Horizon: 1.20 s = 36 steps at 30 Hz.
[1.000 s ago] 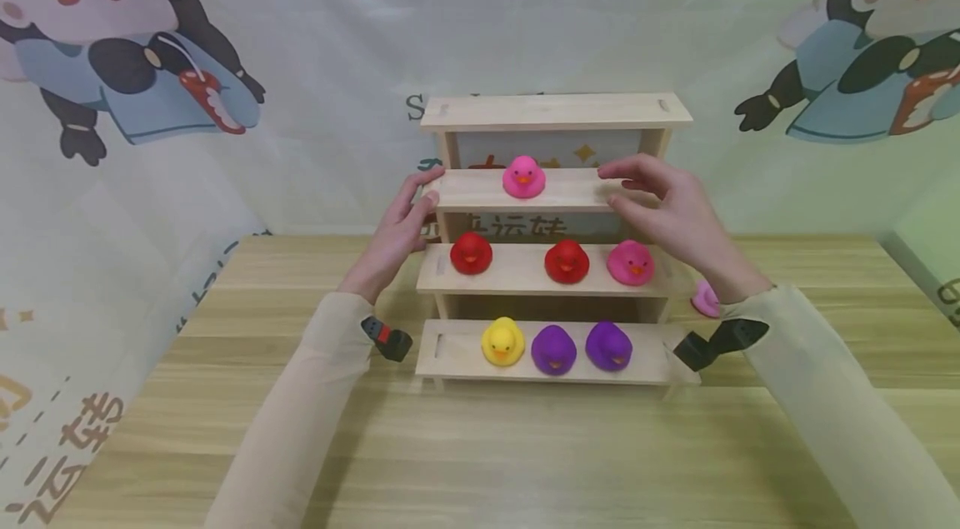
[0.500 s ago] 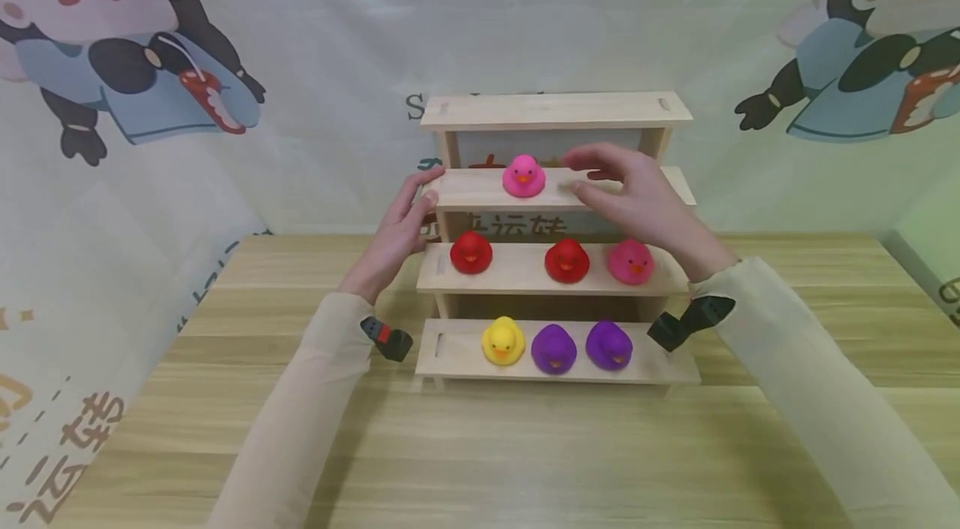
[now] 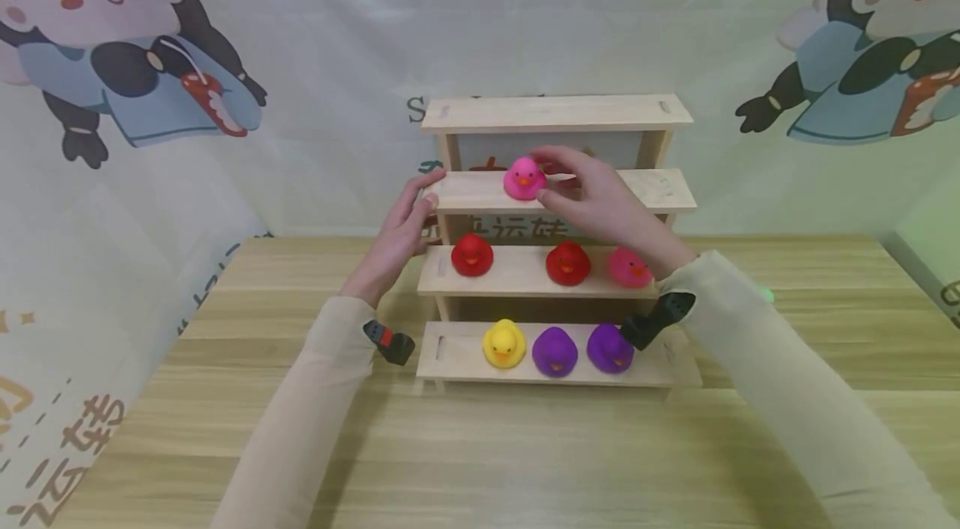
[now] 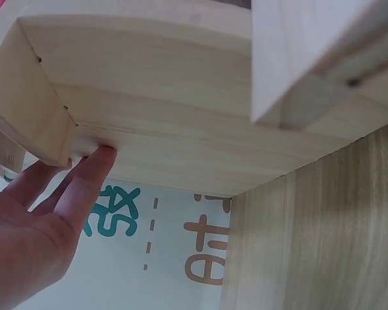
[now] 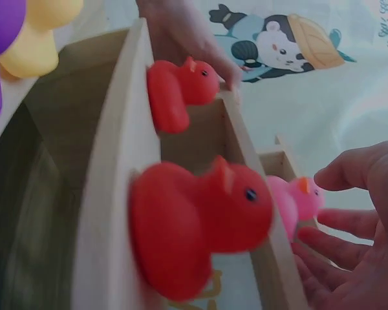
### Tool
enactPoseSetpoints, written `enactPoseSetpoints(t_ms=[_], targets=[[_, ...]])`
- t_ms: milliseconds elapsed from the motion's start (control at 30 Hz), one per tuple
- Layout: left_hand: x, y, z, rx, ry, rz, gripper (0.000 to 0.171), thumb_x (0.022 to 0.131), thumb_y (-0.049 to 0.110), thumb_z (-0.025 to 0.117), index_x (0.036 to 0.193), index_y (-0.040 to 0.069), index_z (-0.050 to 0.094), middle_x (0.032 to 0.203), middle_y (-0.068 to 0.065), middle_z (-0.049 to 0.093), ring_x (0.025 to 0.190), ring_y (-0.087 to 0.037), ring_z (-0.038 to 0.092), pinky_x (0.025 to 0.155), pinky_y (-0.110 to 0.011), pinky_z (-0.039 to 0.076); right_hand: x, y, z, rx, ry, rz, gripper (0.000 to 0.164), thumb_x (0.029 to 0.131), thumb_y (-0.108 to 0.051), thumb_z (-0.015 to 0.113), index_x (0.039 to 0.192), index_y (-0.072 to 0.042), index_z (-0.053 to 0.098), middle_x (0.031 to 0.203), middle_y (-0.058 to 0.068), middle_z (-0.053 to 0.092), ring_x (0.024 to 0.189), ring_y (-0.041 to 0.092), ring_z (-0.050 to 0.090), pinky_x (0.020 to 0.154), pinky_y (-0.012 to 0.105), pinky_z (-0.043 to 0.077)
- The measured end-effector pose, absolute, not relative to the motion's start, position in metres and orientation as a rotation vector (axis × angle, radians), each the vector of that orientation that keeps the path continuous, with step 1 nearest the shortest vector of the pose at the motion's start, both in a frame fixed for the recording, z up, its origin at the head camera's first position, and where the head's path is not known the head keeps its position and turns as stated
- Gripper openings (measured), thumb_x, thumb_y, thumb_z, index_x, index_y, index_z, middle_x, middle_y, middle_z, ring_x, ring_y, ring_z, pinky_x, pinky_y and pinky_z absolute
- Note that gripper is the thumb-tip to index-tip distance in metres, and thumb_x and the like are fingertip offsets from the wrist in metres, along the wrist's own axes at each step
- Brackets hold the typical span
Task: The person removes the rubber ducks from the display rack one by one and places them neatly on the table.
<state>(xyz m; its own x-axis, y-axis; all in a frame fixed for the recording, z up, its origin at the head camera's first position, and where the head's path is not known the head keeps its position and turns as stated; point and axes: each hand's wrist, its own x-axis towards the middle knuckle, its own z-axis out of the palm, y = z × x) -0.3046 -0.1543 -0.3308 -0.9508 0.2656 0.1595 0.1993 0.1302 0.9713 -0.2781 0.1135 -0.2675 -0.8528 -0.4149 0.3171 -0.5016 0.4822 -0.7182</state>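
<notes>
A wooden stepped shelf (image 3: 457, 193) stands against the backdrop, with several rubber ducks on its tiers. My left hand (image 3: 401, 225) grips the left end of the second tier from the top; in the left wrist view its fingers (image 4: 84, 184) reach around the side support to the underside. On that same tier sits a pink rubber duck (image 3: 523, 179). My right hand (image 3: 600, 192) is at this duck's right side, its thumb in front and fingers behind, spread around the edge. Closer in the right wrist view, the thumb (image 5: 349, 169) is beside the pink duck's head (image 5: 310, 197). Contact is unclear.
Below are two red ducks (image 3: 567, 264) and a pink duck (image 3: 626, 267), partly behind my right wrist. The lowest tier bears a yellow duck (image 3: 504, 344) and two purple ducks (image 3: 555, 351). A small green thing (image 3: 767, 295) peeks out beside the right sleeve on the table.
My right hand has moved left along the second tier, from its right end to the pink duck. The left hand and the ducks have stayed in place.
</notes>
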Motion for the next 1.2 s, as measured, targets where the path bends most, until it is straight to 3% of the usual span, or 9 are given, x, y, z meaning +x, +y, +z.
enactPoseSetpoints(t_ms=[167, 500, 867, 1200], targets=[[-0.305, -0.154, -0.332, 0.475, 2.344, 1.969, 0.042, 0.105, 0.033, 0.036, 0.147, 0.028, 0.036, 0.152, -0.005, 0.028, 0.13, -0.036, 0.039, 0.094, -0.063, 0.039, -0.277, 0.105, -0.272, 0.81, -2.613, 1.306, 0.053, 0.093, -0.006, 0.06, 0.143, -0.002, 0.041, 0.139, 0.015, 0.047, 0.124, 0.029, 0.049, 0.1, 0.039, 0.043], [-0.303, -0.156, -0.331, 0.478, 2.356, 1.969, 0.042, 0.106, 0.033, 0.035, 0.148, 0.027, 0.036, 0.151, -0.009, 0.03, 0.129, -0.035, 0.041, 0.094, -0.062, 0.04, -0.272, 0.102, -0.275, 0.709, -2.528, 1.411, 0.044, 0.093, -0.016, 0.066, 0.133, -0.006, 0.053, 0.123, 0.009, 0.058, 0.114, 0.024, 0.057, 0.093, 0.035, 0.048], [-0.301, -0.154, -0.331, 0.449, 2.393, 1.945, 0.042, 0.105, 0.036, 0.037, 0.147, 0.03, 0.037, 0.153, -0.003, 0.027, 0.131, -0.033, 0.038, 0.095, -0.063, 0.038, -0.262, 0.111, -0.276, 0.763, -2.49, 1.373, 0.039, 0.091, -0.012, 0.068, 0.129, -0.005, 0.057, 0.12, 0.009, 0.061, 0.113, 0.021, 0.055, 0.094, 0.037, 0.048], [-0.303, -0.154, -0.332, 0.486, 2.347, 1.986, 0.043, 0.106, 0.033, 0.036, 0.148, 0.026, 0.035, 0.151, -0.009, 0.031, 0.127, -0.036, 0.042, 0.093, -0.061, 0.042, -0.247, 0.122, -0.282, 0.831, -2.411, 1.346, 0.04, 0.088, -0.008, 0.071, 0.125, 0.0, 0.059, 0.12, 0.011, 0.062, 0.11, 0.022, 0.056, 0.093, 0.038, 0.047]])
